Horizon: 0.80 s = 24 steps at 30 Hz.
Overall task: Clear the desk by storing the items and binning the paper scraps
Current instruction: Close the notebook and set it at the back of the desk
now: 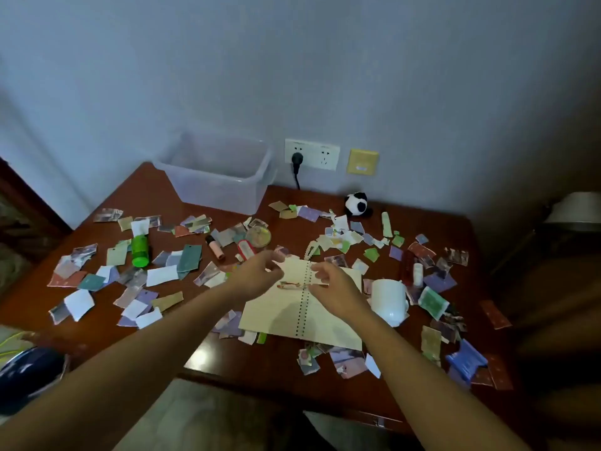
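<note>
Torn paper scraps (161, 275) in many colours cover the brown desk (260, 362). An open spiral notebook (276, 317) lies at the middle. Across its top lies a thin red-and-gold thing (294, 284), perhaps glasses. My right hand (335, 288) pinches its right end. My left hand (260, 273) hovers with curled fingers over its left end; whether it grips anything is unclear. A clear plastic box (221, 190) stands open at the back. Also on the desk are a green bottle (140, 250), a pink tube (216, 249), a round tin (258, 236), a bead string (309, 250), a white mug (388, 299) and a panda plush (356, 204).
A wall socket with a black plug (296, 159) sits behind the desk. A dark red bar (406, 266) and a small white bottle (418, 275) lie right of the notebook. A dark blue object (29, 372) is at the lower left, a lamp shade (575, 209) at the right.
</note>
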{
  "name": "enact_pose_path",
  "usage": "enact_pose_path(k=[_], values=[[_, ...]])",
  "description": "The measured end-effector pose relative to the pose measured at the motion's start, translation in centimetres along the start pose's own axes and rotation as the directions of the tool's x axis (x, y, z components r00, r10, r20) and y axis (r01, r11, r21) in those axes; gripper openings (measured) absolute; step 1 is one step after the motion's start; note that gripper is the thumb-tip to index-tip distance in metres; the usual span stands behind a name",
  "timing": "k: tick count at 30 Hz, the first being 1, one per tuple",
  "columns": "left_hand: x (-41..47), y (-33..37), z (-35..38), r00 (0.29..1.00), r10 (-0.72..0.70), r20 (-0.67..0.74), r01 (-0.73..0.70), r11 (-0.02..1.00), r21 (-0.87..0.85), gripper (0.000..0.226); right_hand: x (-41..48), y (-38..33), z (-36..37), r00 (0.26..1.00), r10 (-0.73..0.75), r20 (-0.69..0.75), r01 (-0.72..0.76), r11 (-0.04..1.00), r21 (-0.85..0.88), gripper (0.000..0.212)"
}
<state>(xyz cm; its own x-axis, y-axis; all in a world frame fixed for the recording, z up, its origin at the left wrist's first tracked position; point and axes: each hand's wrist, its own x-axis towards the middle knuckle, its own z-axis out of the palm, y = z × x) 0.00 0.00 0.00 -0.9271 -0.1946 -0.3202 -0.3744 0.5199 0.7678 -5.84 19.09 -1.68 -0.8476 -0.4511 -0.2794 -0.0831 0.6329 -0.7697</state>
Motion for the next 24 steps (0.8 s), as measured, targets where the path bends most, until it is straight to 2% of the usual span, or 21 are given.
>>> enact_pose_path(k=[5,10,17,24], values=[[3.9,-2.3,0.7,0.991,-0.126,0.038,0.126,0.992,0.017,0.027,4.2,0.8,1.5,0.996,0.071,0.058,-0.063,0.990,-0.126,0.042],[6.7,-4.0,1.5,0.991,-0.127,0.048,0.124,0.991,0.050,0.030,6.6,1.7,2.9,0.997,0.003,0.077,0.025,0.936,-0.352,0.042],[9.3,-6.3,1.5,0.995,-0.079,0.054,0.066,0.978,0.200,0.039,8.6,2.7,5.2,0.994,0.008,0.107,0.049,0.857,-0.513,0.043],[13.6,-7.1,0.8,0.995,0.024,0.095,-0.059,0.918,0.392,0.046,9.9,2.8,6.7,0.996,0.086,0.018,-0.063,0.846,-0.529,0.038]])
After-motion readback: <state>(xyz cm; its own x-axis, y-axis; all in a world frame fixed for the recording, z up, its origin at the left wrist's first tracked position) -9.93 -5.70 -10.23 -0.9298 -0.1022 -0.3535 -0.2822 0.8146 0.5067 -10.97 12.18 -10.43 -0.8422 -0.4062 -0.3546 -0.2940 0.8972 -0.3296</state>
